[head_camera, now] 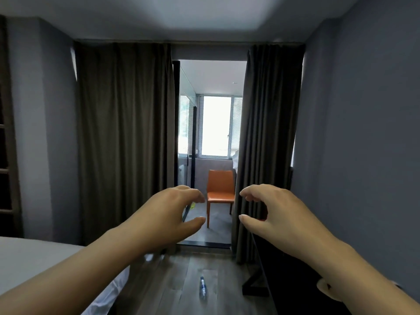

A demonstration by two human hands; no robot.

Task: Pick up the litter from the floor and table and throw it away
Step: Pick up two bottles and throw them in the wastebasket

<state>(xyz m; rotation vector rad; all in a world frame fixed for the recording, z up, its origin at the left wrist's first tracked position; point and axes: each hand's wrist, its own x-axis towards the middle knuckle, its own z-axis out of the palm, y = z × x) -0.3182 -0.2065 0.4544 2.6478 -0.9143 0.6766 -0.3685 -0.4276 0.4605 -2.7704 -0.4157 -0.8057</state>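
A clear plastic bottle with a blue label [202, 288] lies on the wooden floor [177, 280], low in the middle of the view. My left hand [168, 214] and my right hand [275, 212] are both raised in front of me at chest height, well above the bottle. Their fingers are loosely curved with thumbs apart, and neither holds anything. Something small and yellow-green [192, 205] lies on the grey floor beyond the doorway, partly hidden by my left fingers.
A bed with white sheets [34, 264] fills the lower left. A dark table or screen edge [284, 280] stands at the lower right. Brown curtains [122, 142] frame a doorway to a bright room with an orange chair [220, 189].
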